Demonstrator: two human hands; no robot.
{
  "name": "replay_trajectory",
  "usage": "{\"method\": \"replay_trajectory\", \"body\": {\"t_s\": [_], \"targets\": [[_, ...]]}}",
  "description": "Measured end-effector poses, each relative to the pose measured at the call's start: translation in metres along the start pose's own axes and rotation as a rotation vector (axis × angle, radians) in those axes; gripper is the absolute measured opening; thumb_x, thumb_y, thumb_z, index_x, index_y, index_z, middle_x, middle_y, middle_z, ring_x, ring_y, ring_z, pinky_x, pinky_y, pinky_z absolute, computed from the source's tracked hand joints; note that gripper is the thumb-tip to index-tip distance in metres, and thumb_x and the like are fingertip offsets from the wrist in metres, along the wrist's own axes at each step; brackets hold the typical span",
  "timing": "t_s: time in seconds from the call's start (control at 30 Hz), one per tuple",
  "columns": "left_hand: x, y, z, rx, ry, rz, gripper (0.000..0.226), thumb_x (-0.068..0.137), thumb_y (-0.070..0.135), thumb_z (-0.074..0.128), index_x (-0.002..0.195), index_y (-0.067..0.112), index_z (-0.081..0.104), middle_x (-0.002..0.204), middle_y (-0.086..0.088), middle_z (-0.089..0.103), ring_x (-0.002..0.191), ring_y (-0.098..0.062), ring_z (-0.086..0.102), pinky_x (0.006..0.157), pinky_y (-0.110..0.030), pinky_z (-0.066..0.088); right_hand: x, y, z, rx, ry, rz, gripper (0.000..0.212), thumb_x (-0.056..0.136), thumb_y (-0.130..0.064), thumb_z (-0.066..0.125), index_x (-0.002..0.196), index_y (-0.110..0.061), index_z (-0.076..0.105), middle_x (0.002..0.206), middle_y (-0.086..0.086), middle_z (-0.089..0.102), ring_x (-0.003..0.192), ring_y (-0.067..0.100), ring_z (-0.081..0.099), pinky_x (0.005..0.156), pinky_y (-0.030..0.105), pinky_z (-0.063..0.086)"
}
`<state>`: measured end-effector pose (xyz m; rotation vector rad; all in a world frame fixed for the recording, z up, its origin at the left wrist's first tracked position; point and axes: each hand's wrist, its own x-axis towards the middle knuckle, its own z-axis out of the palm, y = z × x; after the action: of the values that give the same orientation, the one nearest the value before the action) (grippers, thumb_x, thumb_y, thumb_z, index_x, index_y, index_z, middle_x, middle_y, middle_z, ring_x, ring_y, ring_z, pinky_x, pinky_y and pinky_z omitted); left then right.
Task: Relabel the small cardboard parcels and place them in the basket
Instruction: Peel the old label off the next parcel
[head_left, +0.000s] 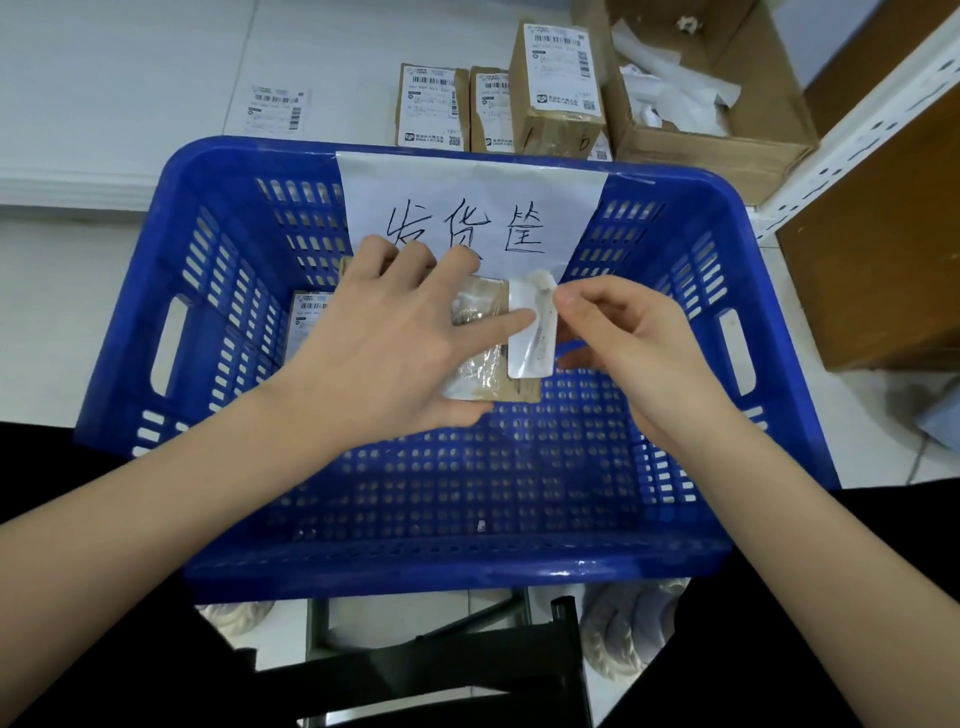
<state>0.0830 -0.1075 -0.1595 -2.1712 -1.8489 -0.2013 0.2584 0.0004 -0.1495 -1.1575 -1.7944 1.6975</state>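
Parcel, small and cardboard, sits under our left hand, whose fingers curl over its far edge while the index finger presses across its top. Just right of that fingertip, our right hand pinches a white label partly lifted off it. Both hover over the blue basket; another parcel lies beneath our left hand.

- An open cardboard box stuffed with crumpled white paper is seen at top right.
- A white perforated shelf post is set right beside it, against a brown panel.
- A black stool frame is seen at the bottom.
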Motion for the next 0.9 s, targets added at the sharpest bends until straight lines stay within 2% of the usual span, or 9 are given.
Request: {"method": "replay_trajectory", "body": {"t_s": [0.1,0.17,0.27,0.43,0.53,0.63,0.73,0.83,0.9], "targets": [[0.0,-0.001,0.0,0.002,0.012,-0.005,0.064,0.071,0.065,0.052,0.126,0.031,0.048,0.108,-0.019,0.057,0.078,-0.034,0.056,0.072,-0.044,0.042,0.001,0.0,0.001,-0.012,0.014,0.008,0.021,0.089,-0.026,0.062,0.104,-0.012,0.068,0.096,0.001,0.069,0.087,0.008,0.064,0.071,0.021,0.053],[0.001,0.0,0.0,0.014,0.02,-0.004,0.067,0.071,0.065,0.057,0.127,0.032,0.044,0.108,-0.019,0.057,0.079,-0.034,0.056,0.072,-0.044,0.042,0.002,0.001,0.002,-0.02,0.011,0.006,0.025,0.089,-0.028,0.062,0.111,-0.017,0.065,0.098,0.0,0.067,0.089,0.007,0.064,0.075,0.021,0.054],[0.0,0.003,0.0,0.019,0.018,0.007,0.072,0.069,0.066,0.067,0.126,0.03,0.045,0.108,-0.02,0.058,0.078,-0.034,0.056,0.071,-0.045,0.041,0.004,0.003,0.002,-0.043,-0.057,0.003,0.024,0.092,-0.029,0.057,0.115,-0.024,0.063,0.11,0.003,0.068,0.103,0.015,0.063,0.084,0.026,0.055],[0.0,0.003,0.0,0.028,0.002,0.022,0.075,0.068,0.067,0.069,0.126,0.029,0.043,0.108,-0.02,0.059,0.079,-0.035,0.057,0.07,-0.044,0.041,0.005,0.004,0.003,-0.042,-0.085,-0.012,0.025,0.091,-0.029,0.058,0.111,-0.019,0.068,0.109,0.004,0.069,0.106,0.019,0.062,0.093,0.032,0.052],[0.0,0.003,-0.001,0.038,-0.005,0.04,0.071,0.071,0.068,0.064,0.126,0.03,0.042,0.109,-0.02,0.059,0.08,-0.035,0.057,0.071,-0.044,0.04,0.006,0.004,0.002,0.053,-0.085,0.01,0.02,0.089,-0.021,0.062,0.106,-0.012,0.068,0.107,0.011,0.068,0.101,0.02,0.062,0.096,0.033,0.051],[0.0,0.003,-0.001,0.033,-0.022,0.042,0.063,0.076,0.067,0.048,0.127,0.031,0.042,0.109,-0.02,0.059,0.081,-0.035,0.057,0.072,-0.044,0.039,0.006,0.004,0.0,0.13,-0.074,0.003,0.018,0.085,-0.014,0.065,0.102,-0.01,0.067,0.102,0.012,0.066,0.097,0.019,0.061,0.093,0.031,0.052],[0.0,0.003,-0.002,0.006,-0.021,0.045,0.062,0.077,0.067,0.046,0.128,0.031,0.047,0.109,-0.021,0.059,0.081,-0.035,0.057,0.071,-0.044,0.039,0.006,0.003,-0.002,0.154,-0.04,-0.068,0.016,0.083,-0.007,0.068,0.097,-0.011,0.066,0.091,0.002,0.066,0.09,0.014,0.06,0.084,0.024,0.051],[0.0,0.003,-0.002,-0.013,-0.008,0.062,0.066,0.078,0.069,0.048,0.131,0.03,0.054,0.109,-0.021,0.059,0.081,-0.035,0.057,0.071,-0.044,0.041,0.006,0.003,-0.004,0.159,-0.04,-0.129,0.017,0.078,-0.01,0.072,0.093,-0.014,0.066,0.085,-0.002,0.067,0.085,0.014,0.061,0.083,0.027,0.051],[0.001,0.003,-0.004,-0.038,0.007,0.058,0.066,0.081,0.07,0.043,0.134,0.031,0.048,0.109,-0.022,0.059,0.081,-0.035,0.057,0.072,-0.044,0.042,0.006,0.002,-0.007,0.179,-0.037,-0.158,0.019,0.075,-0.013,0.07,0.093,-0.013,0.065,0.08,-0.004,0.067,0.082,0.016,0.061,0.082,0.03,0.052]]}}
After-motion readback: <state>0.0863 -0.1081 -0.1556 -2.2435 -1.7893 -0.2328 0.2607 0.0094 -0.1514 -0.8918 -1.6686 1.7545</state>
